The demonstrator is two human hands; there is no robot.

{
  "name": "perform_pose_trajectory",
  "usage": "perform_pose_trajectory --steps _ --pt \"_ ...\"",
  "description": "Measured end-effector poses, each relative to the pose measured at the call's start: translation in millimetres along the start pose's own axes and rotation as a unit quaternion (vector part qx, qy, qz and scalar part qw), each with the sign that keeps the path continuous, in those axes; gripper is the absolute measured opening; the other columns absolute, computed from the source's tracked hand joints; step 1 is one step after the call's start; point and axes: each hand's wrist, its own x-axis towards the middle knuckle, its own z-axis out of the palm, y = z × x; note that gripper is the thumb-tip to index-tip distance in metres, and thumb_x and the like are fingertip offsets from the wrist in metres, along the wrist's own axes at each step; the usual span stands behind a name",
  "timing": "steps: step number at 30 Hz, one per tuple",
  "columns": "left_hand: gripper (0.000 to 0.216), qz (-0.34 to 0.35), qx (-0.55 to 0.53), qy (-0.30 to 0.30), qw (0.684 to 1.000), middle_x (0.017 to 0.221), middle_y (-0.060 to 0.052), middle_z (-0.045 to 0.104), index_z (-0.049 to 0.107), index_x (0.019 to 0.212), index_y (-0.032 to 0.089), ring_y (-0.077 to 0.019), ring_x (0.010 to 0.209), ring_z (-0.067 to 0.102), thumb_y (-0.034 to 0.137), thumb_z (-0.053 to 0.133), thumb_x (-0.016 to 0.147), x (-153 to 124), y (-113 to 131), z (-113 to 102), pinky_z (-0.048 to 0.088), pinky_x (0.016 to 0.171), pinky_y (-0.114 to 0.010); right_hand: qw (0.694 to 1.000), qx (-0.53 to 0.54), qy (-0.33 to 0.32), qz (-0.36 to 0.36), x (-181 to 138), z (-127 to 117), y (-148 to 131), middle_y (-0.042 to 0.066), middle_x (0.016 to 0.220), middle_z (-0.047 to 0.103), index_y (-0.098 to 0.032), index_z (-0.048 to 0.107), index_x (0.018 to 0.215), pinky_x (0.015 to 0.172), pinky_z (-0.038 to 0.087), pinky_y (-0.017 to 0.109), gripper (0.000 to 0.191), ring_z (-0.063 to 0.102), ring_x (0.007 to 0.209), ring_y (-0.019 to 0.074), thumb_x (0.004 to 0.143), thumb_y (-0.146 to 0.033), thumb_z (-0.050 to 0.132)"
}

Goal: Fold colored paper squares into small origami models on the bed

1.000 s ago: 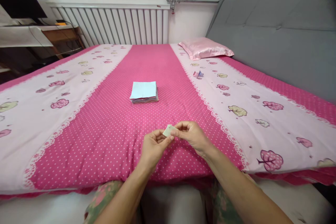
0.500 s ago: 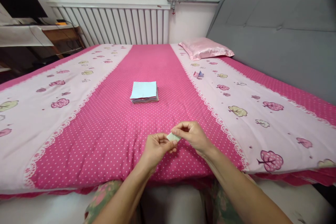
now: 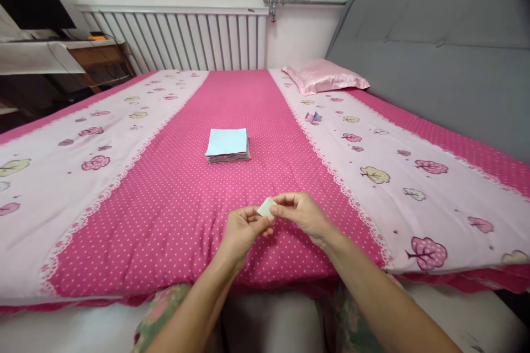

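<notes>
A small pale green piece of folded paper (image 3: 266, 206) is held between my two hands, just above the near part of the bed. My left hand (image 3: 247, 230) pinches its lower edge between thumb and fingers. On the right side, my right hand (image 3: 298, 214) grips the paper with thumb and forefinger. Further off, in front of my hands, lies a stack of square paper sheets (image 3: 227, 143) with a light blue sheet on top. Two small folded paper pieces, a pink one (image 3: 309, 117) and a blue one (image 3: 317, 116), rest to the right of the stack.
The bed (image 3: 178, 198) has a pink dotted cover with white tree-print bands. A pink pillow (image 3: 325, 76) lies at the far right by the grey headboard (image 3: 434, 49). Behind stands a white radiator (image 3: 186, 38); a black monitor (image 3: 35, 3) is on a desk at left.
The folded paper has turned and shifted slightly left, and more of its face shows. My left hand has moved a little left, and the right thumb now presses on the paper's right side.
</notes>
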Motion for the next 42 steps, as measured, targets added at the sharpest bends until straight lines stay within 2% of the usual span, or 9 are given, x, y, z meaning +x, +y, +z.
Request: perform_pose_trajectory --steps 12,18,22,26,29,34,42 --pt "0.024 0.021 0.019 0.006 1.0 0.054 -0.001 0.061 0.065 0.068 0.01 -0.0083 0.049 0.054 0.028 0.076 0.056 1 0 -1 0.04 0.049 -0.018 0.999 -0.044 0.003 -0.025 0 -4 5 0.003 0.07 0.066 -0.014 0.067 0.071 0.066 0.046 0.028 0.022 0.06 0.064 0.0133 0.065 -0.035 0.07" --pt "0.02 0.061 0.075 0.011 0.995 0.056 -0.001 0.061 0.064 0.064 0.012 -0.0094 0.05 0.053 0.029 0.072 0.06 3 -4 -4 0.038 0.049 -0.019 0.994 -0.089 0.006 -0.07 0 -1 1 0.004 0.08 0.068 -0.017 0.067 0.084 0.068 0.05 0.03 0.021 0.063 0.071 0.0153 0.069 -0.033 0.066" --pt "0.017 0.13 0.202 0.027 0.97 0.07 -0.004 0.067 0.067 0.075 0.015 -0.0148 0.062 0.059 0.031 0.065 0.069 5 -10 -7 0.043 0.057 -0.023 0.982 -0.152 0.017 -0.111 0 0 -1 0.005 0.078 0.069 -0.018 0.067 0.081 0.068 0.051 0.031 0.015 0.064 0.071 0.0162 0.073 -0.029 0.061" --pt "0.022 0.17 0.273 0.078 0.944 0.087 -0.006 0.068 0.067 0.088 0.019 -0.0185 0.077 0.062 0.031 0.063 0.071 5 -10 -8 0.046 0.069 -0.028 0.972 -0.195 0.05 -0.119 1 0 2 0.006 0.078 0.07 -0.018 0.068 0.08 0.066 0.052 0.031 0.014 0.065 0.071 0.0174 0.073 -0.027 0.06" --pt "0.018 0.193 0.284 0.105 0.933 0.085 -0.005 0.069 0.068 0.085 0.021 -0.0178 0.075 0.061 0.029 0.064 0.07 5 -8 -8 0.046 0.07 -0.028 0.963 -0.232 0.065 -0.121 2 0 7 0.006 0.078 0.07 -0.019 0.068 0.08 0.065 0.053 0.031 0.015 0.066 0.07 0.018 0.073 -0.027 0.059" --pt "0.013 0.235 0.293 0.107 0.921 0.078 -0.003 0.068 0.07 0.08 0.023 -0.016 0.07 0.058 0.021 0.063 0.069 5 -10 -7 0.043 0.066 -0.026 0.952 -0.271 0.068 -0.126 3 1 14 0.006 0.076 0.07 -0.019 0.069 0.079 0.062 0.053 0.031 0.015 0.066 0.066 0.0184 0.072 -0.025 0.058" --pt "0.015 0.237 0.324 0.1 0.91 0.075 -0.002 0.066 0.07 0.078 0.023 -0.0152 0.067 0.057 0.016 0.06 0.07 11 -17 -9 0.043 0.066 -0.026 0.954 -0.279 0.07 -0.085 7 0 22 0.006 0.073 0.07 -0.018 0.069 0.078 0.061 0.053 0.031 0.015 0.066 0.065 0.0194 0.068 -0.019 0.058"
